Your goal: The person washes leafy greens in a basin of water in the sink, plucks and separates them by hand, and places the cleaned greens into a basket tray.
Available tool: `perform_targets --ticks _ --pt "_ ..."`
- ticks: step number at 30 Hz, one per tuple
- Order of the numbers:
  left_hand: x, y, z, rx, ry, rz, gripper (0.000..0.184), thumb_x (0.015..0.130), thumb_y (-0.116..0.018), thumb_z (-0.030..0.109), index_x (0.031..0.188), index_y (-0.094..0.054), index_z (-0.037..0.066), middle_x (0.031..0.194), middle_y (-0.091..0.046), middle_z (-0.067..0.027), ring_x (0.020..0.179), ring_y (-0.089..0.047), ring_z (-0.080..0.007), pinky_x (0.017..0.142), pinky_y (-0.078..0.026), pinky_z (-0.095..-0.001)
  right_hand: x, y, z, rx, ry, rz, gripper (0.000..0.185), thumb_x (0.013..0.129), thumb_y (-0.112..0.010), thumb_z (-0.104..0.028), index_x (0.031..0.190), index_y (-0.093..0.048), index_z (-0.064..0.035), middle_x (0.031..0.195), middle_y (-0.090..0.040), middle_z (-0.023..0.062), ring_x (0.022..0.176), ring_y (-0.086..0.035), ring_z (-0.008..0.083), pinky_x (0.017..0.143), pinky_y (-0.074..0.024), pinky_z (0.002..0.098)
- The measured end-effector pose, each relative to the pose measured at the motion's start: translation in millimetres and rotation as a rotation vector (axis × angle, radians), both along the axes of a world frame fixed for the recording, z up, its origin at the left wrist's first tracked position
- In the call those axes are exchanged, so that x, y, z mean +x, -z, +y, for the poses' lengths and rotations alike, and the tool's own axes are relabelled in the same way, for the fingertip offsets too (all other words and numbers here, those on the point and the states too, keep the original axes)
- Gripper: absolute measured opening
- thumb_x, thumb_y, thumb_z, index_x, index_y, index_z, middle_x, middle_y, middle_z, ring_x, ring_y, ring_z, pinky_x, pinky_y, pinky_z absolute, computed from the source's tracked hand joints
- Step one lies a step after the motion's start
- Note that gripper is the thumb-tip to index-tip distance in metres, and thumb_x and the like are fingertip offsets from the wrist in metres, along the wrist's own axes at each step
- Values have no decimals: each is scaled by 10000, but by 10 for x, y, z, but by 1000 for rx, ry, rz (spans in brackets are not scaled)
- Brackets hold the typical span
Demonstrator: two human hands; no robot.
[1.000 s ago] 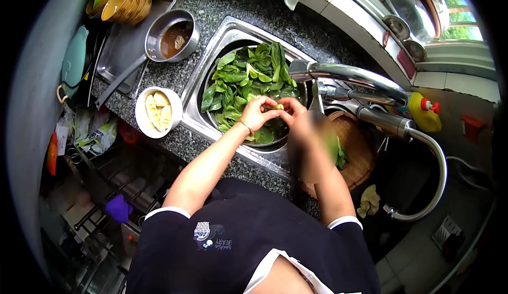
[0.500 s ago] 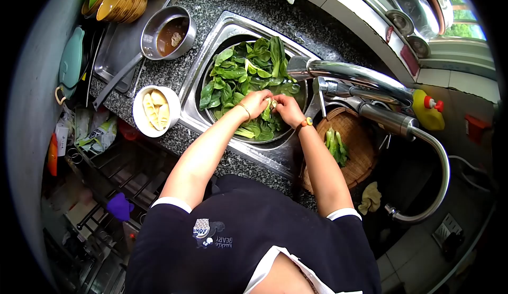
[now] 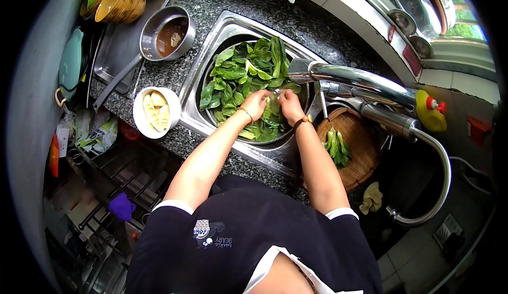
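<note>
Leafy greens (image 3: pixel 225 90) with pale stems fill a round metal basin (image 3: pixel 306 99) set in the steel sink (image 3: pixel 191 93). My left hand (image 3: pixel 255 105), a bangle at its wrist, has its fingers curled at a pale green vegetable between the two hands. Opposite it, my right hand (image 3: pixel 289 106), wearing a beaded band, is closed at the other side of that same vegetable. Splashing water and blur partly hide the fingertips and the piece. Just above the right hand is the spout of the chrome faucet (image 3: pixel 360 79).
Right of the sink, a woven basket (image 3: pixel 362 151) holds a small bunch of greens (image 3: pixel 336 147). On the left counter stand a white bowl (image 3: pixel 173 103) of pale yellow pieces and a saucepan (image 3: pixel 185 44) with brown liquid. Stacked bowls (image 3: pixel 124 3) and a yellow bottle (image 3: pixel 429 115) are farther out.
My hands have moved slightly apart from where their fingertips met over the greens. Clear splashing water now shows between them. The things around the sink have stayed in place.
</note>
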State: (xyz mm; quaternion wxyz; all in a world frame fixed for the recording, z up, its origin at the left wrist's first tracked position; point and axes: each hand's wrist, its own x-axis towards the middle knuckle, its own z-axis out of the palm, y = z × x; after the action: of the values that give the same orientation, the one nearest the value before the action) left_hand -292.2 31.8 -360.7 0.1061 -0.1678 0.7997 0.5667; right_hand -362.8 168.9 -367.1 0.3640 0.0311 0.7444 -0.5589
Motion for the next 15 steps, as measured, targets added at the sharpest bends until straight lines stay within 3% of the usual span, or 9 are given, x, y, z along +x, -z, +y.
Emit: perform_targets --ticks 1,3,7,10,12,14,15 --pt "7 64 2 89 -53 -16 307 738 -539 -1 1045 -535 -3 930 -613 -161 852 -603 -254 762 -473 -309 28 -24 36 6 2 -1 233 780 -557 -107 968 -548 31 888 -603 158 798 -574 251 735 -441 331" --pt "-25 -9 0 122 -78 -38 309 733 -559 12 1041 -536 -8 918 -615 -155 833 -605 -233 749 -477 -302 43 -232 43 -149 -26 -164 359 735 -601 -22 1071 -480 17 957 -558 72 877 -515 157 794 -411 265" --pt "-51 -29 6 130 -105 -52 271 733 -595 38 993 -553 -24 862 -623 -124 763 -601 -182 709 -484 -284 88 -161 48 -107 -233 67 468 674 -685 -39 1089 -475 10 965 -573 81 888 -534 162 795 -421 267" --pt "-43 -6 -70 94 -29 -46 203 766 -567 44 955 -564 -28 791 -625 -112 703 -594 -175 652 -476 -282 104 -171 27 -66 -245 155 402 691 -652 -33 1062 -503 7 939 -590 88 862 -546 157 776 -426 269" --pt "-66 -108 -126 175 24 -187 174 799 -523 48 955 -568 -15 752 -615 -115 663 -580 -174 619 -465 -280 71 -242 21 53 -315 170 299 707 -604 -29 999 -547 6 885 -596 88 827 -548 150 754 -425 261" --pt "-48 -130 -117 49 81 -179 164 826 -507 72 958 -557 -11 807 -616 -129 666 -593 -204 615 -474 -313 40 -198 22 83 -316 153 231 725 -559 -39 950 -573 11 855 -594 85 813 -539 150 748 -418 256" --pt "-19 -102 -95 -187 118 6 137 822 -504 79 915 -558 -6 790 -608 -149 666 -590 -253 625 -471 -348 27 -179 16 78 -296 97 231 728 -555 -43 951 -573 11 849 -591 82 806 -535 150 750 -415 254"
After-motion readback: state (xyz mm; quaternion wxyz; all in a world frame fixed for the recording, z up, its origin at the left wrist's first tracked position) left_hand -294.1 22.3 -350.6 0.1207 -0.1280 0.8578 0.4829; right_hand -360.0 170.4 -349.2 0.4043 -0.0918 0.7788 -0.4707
